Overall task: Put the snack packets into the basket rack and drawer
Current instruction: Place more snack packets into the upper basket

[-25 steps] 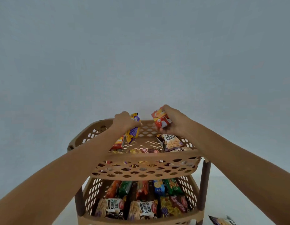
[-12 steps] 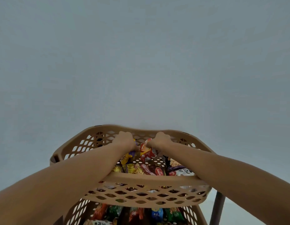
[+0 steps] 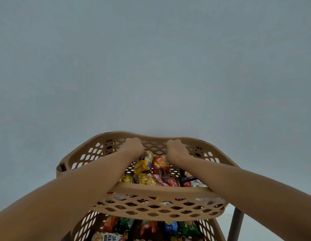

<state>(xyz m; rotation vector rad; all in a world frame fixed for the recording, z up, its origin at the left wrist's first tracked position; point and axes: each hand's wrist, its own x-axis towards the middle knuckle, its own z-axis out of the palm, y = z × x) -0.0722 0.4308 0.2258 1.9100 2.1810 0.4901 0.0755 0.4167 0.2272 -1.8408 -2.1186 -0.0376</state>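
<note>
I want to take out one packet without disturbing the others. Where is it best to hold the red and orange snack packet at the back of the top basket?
Probably by its top edge, coming from above. The red and orange snack packet stands nearly upright against the brown lattice basket's back wall, with other packets crowding its lower end.

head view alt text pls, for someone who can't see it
Two bare hands reach into the top basket of a tan rack: the left hand holds a yellow packet, the right hand a red packet. More snack packets fill this basket and the lower basket.
</note>
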